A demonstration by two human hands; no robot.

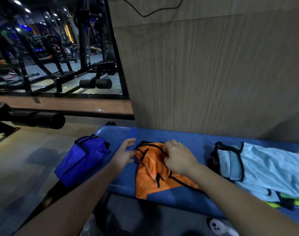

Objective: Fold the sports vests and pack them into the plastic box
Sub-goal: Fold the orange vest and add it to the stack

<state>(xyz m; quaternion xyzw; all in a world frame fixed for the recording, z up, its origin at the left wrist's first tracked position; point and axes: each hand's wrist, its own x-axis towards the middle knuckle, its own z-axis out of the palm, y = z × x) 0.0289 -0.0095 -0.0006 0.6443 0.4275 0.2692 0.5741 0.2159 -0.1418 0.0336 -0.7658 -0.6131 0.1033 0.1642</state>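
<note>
An orange vest (153, 174) with black trim lies crumpled on the blue bench (193, 138), its lower corner hanging over the front edge. My right hand (177, 157) lies on its upper part, fingers curled into the fabric. My left hand (125, 152) is at the vest's left edge, fingers straight, touching the cloth. A folded dark blue vest (80, 159) hangs off the bench's left end. A light blue vest (267, 166) with black trim lies spread on the right. No plastic box shows.
A wood-grain panel (213, 74) rises right behind the bench. A green garment (288, 201) peeks from under the light blue vest. Gym machines (57, 57) stand beyond a black frame at the left, and a padded roller (38, 119) lies low on the left.
</note>
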